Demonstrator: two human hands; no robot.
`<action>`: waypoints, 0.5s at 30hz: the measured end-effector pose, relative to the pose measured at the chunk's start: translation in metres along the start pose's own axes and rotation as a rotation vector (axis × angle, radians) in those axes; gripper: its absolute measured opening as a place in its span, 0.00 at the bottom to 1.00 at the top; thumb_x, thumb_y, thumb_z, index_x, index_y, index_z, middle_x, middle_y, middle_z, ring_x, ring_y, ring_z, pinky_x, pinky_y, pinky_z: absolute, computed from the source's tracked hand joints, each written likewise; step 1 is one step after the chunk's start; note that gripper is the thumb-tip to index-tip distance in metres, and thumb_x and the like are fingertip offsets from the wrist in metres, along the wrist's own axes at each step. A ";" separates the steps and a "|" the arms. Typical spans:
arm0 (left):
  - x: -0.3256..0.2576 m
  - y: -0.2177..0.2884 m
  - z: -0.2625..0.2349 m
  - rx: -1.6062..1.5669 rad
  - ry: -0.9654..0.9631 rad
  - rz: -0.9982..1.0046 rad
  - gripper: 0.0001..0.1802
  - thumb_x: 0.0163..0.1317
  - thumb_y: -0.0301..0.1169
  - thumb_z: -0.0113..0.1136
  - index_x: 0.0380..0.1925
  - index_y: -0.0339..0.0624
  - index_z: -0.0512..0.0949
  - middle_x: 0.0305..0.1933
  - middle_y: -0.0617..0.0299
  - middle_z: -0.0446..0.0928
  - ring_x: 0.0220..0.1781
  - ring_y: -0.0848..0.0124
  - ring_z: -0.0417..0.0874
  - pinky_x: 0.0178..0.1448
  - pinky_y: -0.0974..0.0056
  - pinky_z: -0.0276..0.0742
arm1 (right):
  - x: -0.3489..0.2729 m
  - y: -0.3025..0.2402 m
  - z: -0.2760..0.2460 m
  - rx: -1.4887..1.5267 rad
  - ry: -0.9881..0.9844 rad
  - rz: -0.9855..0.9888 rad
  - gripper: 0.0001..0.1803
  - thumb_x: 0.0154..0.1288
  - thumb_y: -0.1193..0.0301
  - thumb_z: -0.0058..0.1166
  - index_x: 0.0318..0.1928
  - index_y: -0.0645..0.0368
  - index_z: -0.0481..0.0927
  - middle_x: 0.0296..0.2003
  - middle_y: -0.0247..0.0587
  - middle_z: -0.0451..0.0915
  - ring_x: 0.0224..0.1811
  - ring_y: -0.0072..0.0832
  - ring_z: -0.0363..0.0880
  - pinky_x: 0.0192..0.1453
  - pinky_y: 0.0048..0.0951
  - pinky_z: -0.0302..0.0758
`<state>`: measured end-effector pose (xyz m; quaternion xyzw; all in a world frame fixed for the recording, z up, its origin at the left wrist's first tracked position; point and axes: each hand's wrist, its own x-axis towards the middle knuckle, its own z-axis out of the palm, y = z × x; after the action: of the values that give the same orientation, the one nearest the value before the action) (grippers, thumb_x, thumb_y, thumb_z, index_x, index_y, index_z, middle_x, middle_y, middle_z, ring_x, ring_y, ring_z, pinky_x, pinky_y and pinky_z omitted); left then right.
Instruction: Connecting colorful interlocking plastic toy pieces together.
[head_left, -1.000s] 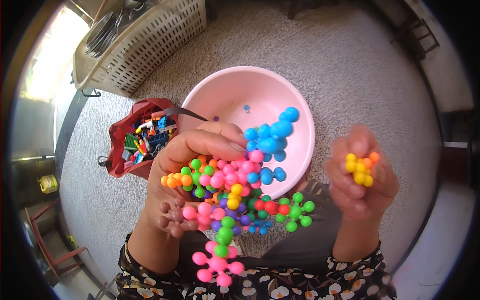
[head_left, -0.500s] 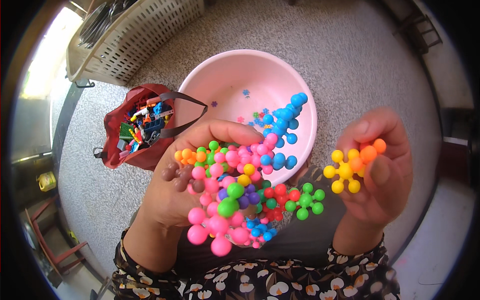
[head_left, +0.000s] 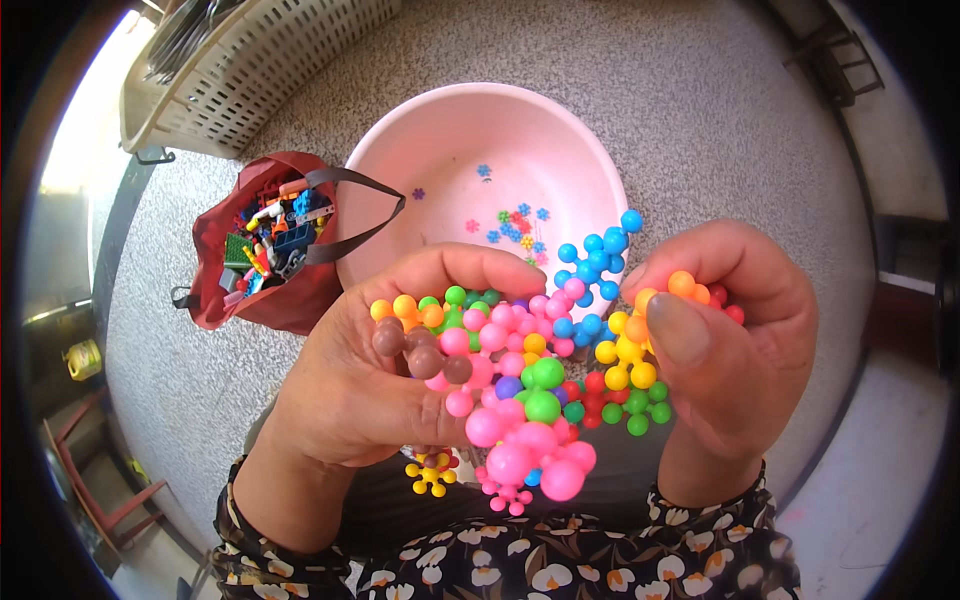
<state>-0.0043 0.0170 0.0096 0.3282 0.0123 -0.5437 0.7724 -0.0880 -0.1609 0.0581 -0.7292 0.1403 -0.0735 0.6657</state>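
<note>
My left hand (head_left: 350,380) is closed round a large cluster of joined ball-tipped connector toys (head_left: 500,350), mostly pink, with brown, orange, green, purple, red and blue pieces. A blue branch (head_left: 595,262) juts from its far right side, over the tub's rim. Between the thumb and fingers of my right hand (head_left: 745,350) is a small connector piece (head_left: 628,350), yellow and orange, with red balls showing behind the fingers. It hangs close to the cluster's right side, near a green piece (head_left: 637,408); whether they touch I cannot tell.
A pink tub (head_left: 420,130) on the speckled floor holds several small flower-shaped pieces (head_left: 515,228). Left of it stands a red bag (head_left: 210,270) full of building bricks. Behind are a pale perforated basket (head_left: 250,90) and, at far left, a reddish chair frame (head_left: 110,490).
My right hand has moved left with the yellow-and-orange piece, closer to the cluster. My left hand has turned the cluster, and its large pink balls have shifted right.
</note>
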 end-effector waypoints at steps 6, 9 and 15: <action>0.004 -0.003 -0.002 0.082 0.029 0.035 0.46 0.36 0.14 0.66 0.60 0.33 0.58 0.53 0.51 0.71 0.53 0.64 0.75 0.57 0.63 0.71 | 0.002 0.001 0.003 0.057 -0.001 0.022 0.06 0.52 0.75 0.53 0.28 0.66 0.75 0.26 0.39 0.77 0.27 0.15 0.71 0.33 0.16 0.68; 0.003 0.002 0.000 -0.081 0.023 -0.082 0.46 0.39 0.13 0.64 0.62 0.34 0.55 0.53 0.50 0.70 0.53 0.62 0.75 0.56 0.63 0.72 | 0.003 0.006 0.001 -0.017 0.021 0.004 0.04 0.52 0.76 0.52 0.28 0.65 0.75 0.25 0.37 0.77 0.26 0.14 0.71 0.33 0.16 0.67; -0.001 0.004 0.001 -0.360 0.030 -0.206 0.39 0.46 0.14 0.61 0.60 0.32 0.56 0.52 0.48 0.71 0.50 0.60 0.77 0.52 0.55 0.77 | 0.004 0.016 0.004 0.025 0.052 -0.010 0.05 0.54 0.75 0.52 0.29 0.65 0.75 0.25 0.35 0.76 0.26 0.13 0.69 0.33 0.15 0.66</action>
<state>-0.0019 0.0176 0.0128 0.1900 0.1544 -0.6039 0.7585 -0.0841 -0.1592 0.0413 -0.7192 0.1531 -0.0975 0.6706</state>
